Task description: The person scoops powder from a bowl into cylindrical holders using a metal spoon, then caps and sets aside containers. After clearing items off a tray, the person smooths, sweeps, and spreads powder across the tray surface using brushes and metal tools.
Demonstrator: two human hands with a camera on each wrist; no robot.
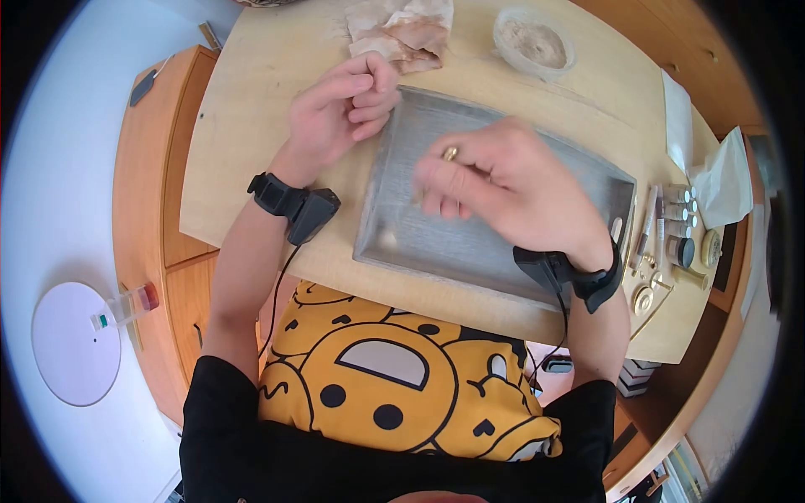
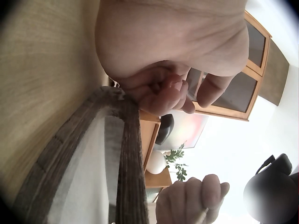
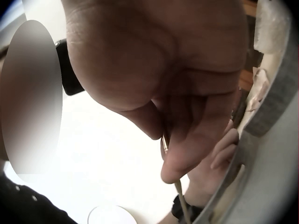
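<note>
My right hand point(image 1: 503, 180) is over the grey wooden-rimmed tray point(image 1: 495, 268). Thumb and fingers pinch a thin gold-coloured stick point(image 1: 450, 154), mostly hidden by the hand in the head view. In the right wrist view the slim shaft of the stick point(image 3: 180, 191) runs down past the fingertips; what its end is, I cannot tell. My left hand point(image 1: 344, 109) hangs at the tray's far left corner, its fingers loosely curled with nothing in them. Seen from the left wrist, the dark wooden rim point(image 2: 131, 177) passes just under those fingers.
Beyond the tray lie a stained, crumpled cloth point(image 1: 407, 33) and a clear bowl of greyish powder point(image 1: 537, 44). Several small jars point(image 1: 677, 214) and brass pieces point(image 1: 643, 299) stand along the table's right side, near a white plastic bag point(image 1: 723, 184).
</note>
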